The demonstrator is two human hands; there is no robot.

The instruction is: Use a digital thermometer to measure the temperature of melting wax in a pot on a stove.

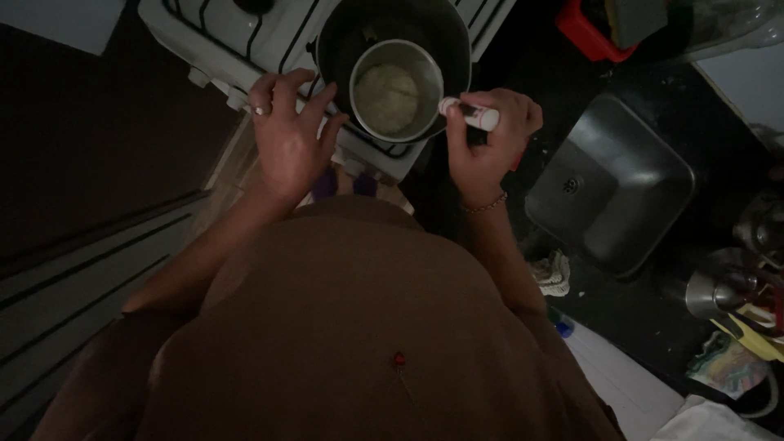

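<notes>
My left hand (pixel 286 135) rests with spread fingers on the front edge of a white stove (pixel 220 37), a ring on one finger. A large dark pot (pixel 441 41) stands on the stove with a smaller steel pot (pixel 426 82) inside it, which holds a pale, lumpy mass (pixel 385 96). My right hand (pixel 490 139) grips a small white tube-shaped object with a dark middle (pixel 472 114) right beside the smaller pot's rim. A thin bracelet circles the right wrist.
A steel sink (pixel 621 188) is set in a dark counter to the right, a cloth (pixel 554 273) at its corner. Steel vessels (pixel 727 286) and colourful items lie further right. A red container (pixel 588 33) sits at the top. Dark striped flooring is on the left.
</notes>
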